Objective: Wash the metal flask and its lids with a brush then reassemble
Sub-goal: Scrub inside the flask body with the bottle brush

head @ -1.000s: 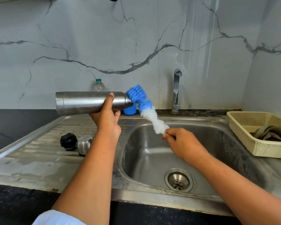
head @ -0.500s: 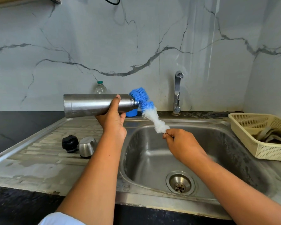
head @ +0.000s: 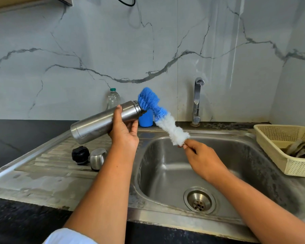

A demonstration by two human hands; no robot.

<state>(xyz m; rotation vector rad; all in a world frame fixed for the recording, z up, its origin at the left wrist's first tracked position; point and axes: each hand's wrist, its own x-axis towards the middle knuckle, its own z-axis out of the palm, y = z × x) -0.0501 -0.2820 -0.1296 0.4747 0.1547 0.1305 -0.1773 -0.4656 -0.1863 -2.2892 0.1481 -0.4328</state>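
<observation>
The flask (head: 95, 124) hangs slanted above the counter (head: 42, 175), base toward 8 o'clock and open mouth toward 2 o'clock. The left hand (head: 124, 135) grips its middle, fingers (head: 118, 112) wrapped round the steel. From that mouth the brush (head: 164, 121) runs down toward 4 o'clock, its blue head bent against the rim. The right hand (head: 203, 160) pinches the thin handle just below the white bristles, over the sink (head: 165, 175). The right hand is nearer the opening, but the brush lies off the flask's axis, so pushing in likely needs lining up. A second ago the flask lay level; now its mouth is raised. The black lid (head: 80, 155) and steel cap (head: 97, 158) have not moved.
</observation>
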